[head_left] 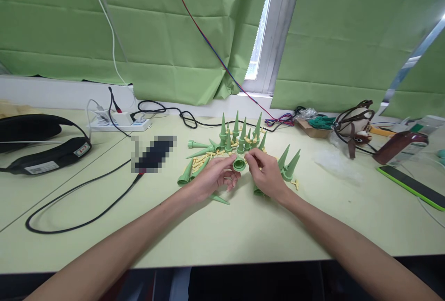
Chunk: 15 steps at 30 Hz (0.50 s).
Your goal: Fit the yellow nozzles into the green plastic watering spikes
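Note:
A green plastic plant-watering spike (239,164) is held over the table with its round, hollow end turned towards me. My left hand (217,173) grips its left side between thumb and fingers. At its right edge my right hand (266,171) is closed in a pinch; whatever its fingertips hold is hidden. Several more spikes stand upright behind my hands, such as a tall spike (223,129). Others lie at the left, among them a spike (185,175). Small yellow T-shaped valves (201,162) are scattered between them, with a single valve (295,184) at the right.
A phone-like dark device (155,153), blurred out, lies left with a looping black cable (86,220). Behind it is a power strip (120,125). On the right are a small cardboard box (311,129), a brown bottle (399,147) and a green-edged phone (413,185).

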Each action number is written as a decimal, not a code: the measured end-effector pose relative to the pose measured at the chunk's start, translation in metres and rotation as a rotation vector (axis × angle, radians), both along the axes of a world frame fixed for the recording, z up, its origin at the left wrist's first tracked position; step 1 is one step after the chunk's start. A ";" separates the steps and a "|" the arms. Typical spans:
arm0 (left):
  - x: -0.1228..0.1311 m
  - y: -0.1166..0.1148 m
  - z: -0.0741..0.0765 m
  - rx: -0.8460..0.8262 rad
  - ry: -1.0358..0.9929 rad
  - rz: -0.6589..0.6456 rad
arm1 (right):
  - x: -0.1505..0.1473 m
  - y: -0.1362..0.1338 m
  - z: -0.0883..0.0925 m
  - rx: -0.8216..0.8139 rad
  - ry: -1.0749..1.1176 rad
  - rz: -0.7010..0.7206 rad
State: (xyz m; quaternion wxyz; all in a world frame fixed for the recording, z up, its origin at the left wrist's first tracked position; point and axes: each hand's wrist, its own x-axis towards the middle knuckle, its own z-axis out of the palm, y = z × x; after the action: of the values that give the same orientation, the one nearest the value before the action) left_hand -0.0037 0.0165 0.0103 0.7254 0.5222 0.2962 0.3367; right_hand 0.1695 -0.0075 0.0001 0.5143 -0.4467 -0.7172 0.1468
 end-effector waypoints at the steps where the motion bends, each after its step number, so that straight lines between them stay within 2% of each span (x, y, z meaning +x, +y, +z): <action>1: 0.000 0.000 0.000 0.018 0.006 -0.004 | 0.000 0.000 0.000 -0.001 -0.001 0.001; 11: -0.001 -0.001 -0.001 0.233 0.061 0.022 | 0.000 0.000 0.001 -0.002 -0.002 0.005; 15: -0.002 -0.003 0.002 0.358 0.143 0.029 | 0.000 0.001 0.001 0.003 -0.001 0.009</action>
State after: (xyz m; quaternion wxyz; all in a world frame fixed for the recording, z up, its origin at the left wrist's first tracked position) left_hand -0.0060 0.0138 0.0119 0.5931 0.6614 0.2897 0.3563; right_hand 0.1697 -0.0070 0.0007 0.5139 -0.4426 -0.7199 0.1476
